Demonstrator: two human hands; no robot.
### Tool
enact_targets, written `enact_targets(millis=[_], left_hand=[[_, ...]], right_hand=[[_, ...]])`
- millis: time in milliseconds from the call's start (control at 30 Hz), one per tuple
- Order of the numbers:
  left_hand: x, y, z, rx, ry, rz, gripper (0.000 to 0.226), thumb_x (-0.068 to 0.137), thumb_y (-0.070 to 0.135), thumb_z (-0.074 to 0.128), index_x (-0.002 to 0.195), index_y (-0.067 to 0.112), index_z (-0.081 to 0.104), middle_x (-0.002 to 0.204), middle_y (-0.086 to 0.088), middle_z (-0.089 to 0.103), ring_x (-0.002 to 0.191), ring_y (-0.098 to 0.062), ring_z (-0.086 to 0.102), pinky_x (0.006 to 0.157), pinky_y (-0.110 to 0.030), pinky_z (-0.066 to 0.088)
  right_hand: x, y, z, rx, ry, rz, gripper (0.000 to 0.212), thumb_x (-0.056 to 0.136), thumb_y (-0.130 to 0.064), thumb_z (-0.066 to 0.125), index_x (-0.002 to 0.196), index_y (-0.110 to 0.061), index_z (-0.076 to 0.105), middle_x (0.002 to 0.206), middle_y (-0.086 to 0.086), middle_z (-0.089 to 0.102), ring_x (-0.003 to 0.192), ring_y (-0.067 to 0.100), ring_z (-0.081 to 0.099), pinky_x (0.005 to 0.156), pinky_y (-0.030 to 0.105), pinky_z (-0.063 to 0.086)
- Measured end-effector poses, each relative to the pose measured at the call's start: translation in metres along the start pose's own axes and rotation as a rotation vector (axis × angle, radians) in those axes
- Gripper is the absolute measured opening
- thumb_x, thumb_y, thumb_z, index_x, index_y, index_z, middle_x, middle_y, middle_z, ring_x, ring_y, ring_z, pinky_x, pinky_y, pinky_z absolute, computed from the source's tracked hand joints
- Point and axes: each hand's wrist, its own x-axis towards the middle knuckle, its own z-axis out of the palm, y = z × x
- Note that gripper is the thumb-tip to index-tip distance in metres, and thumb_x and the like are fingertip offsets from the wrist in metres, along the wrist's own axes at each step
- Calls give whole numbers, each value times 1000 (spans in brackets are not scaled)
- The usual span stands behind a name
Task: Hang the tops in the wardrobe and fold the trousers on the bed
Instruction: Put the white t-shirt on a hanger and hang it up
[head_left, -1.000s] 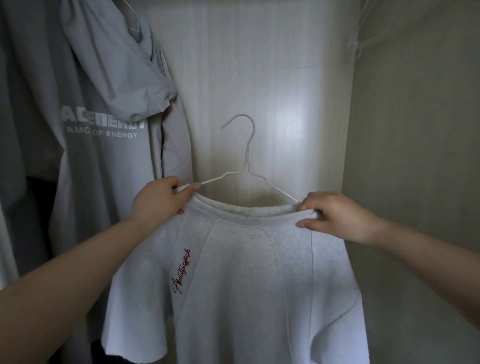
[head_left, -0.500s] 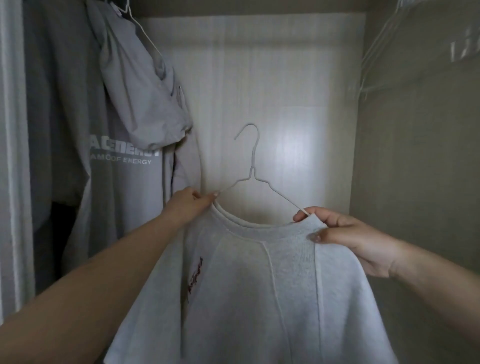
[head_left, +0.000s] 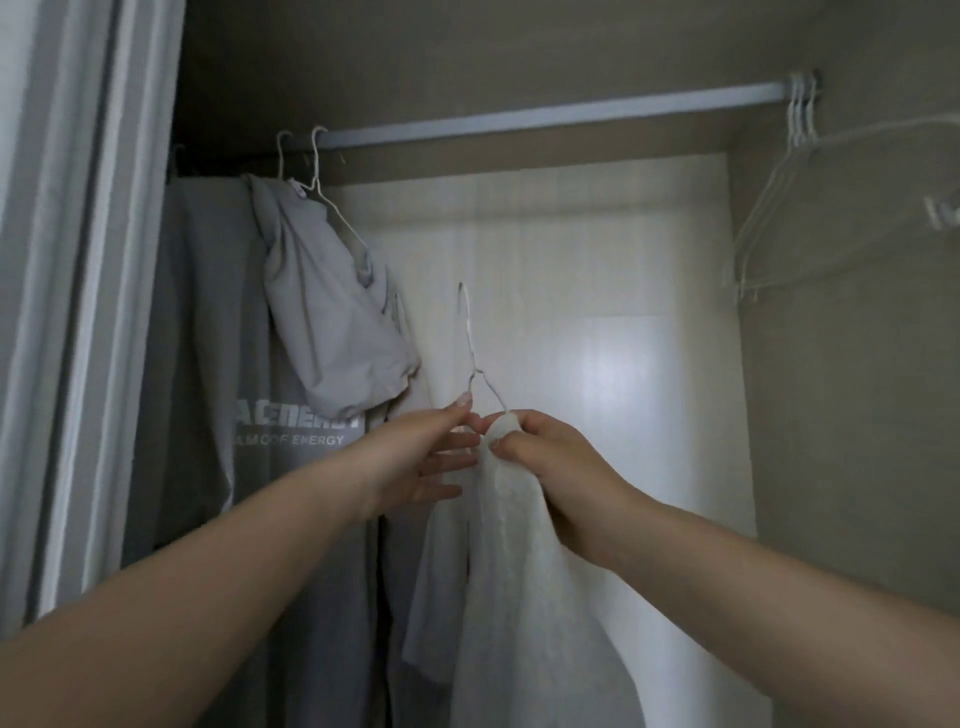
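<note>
Risk, as I judge: my right hand (head_left: 545, 457) pinches sweatshirt (head_left: 524, 597) on wire hanger (head_left: 470, 358), left hand (head_left: 415, 462) loose-fingered; shoulder could slip off before reaching rail (head_left: 545, 117).

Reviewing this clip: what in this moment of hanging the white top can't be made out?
- Head view: the white top hangs edge-on, its front hidden; its hem is cut off by the bottom edge.
- The hanger's arms are hidden by the right hand and the fabric.
- Whether the left hand grips the wire: unclear.
</note>
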Motion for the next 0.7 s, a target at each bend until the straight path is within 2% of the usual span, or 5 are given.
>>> enact_targets(millis=[67,233,500,633,700], left_hand=[[-11,25,-8,43,-2,54,37,88,53,56,108,26,71,111,3,71,104,-14,66,90,-38,52],[-28,85,-27,95,63,154,39,86,55,56,115,31,67,115,0,69,105,-18,65,93,-41,52],[-31,148,-60,94,207,426,25,88,37,64,110,25,68,109,2,72,102,-13,68,84,-34,56],[-25,155,-78,98,266,523,16,91,21,62,87,27,77,97,1,75,92,-12,71,69,-25,58],[-19,158,-84,60,332,533,15,92,17,60,95,23,74,97,-2,75,92,-17,71,64,-25,56]], right_hand=[[21,-14,14,-23,18,-74,17,91,-3,49,100,-10,62,80,3,72,67,11,70,56,24,55],[79,-55,48,-147,114,-249,20,90,-10,50,107,-9,59,107,15,66,99,29,65,93,47,51],[164,-128,90,-127,127,-410,8,86,-14,55,83,-21,57,94,13,64,97,32,64,91,46,52],[199,-155,115,-99,156,-449,10,81,-13,53,75,-20,57,83,12,60,96,36,62,89,47,50],[216,-163,125,-95,161,-450,9,82,-13,54,77,-19,58,85,14,59,95,35,61,89,45,50]])
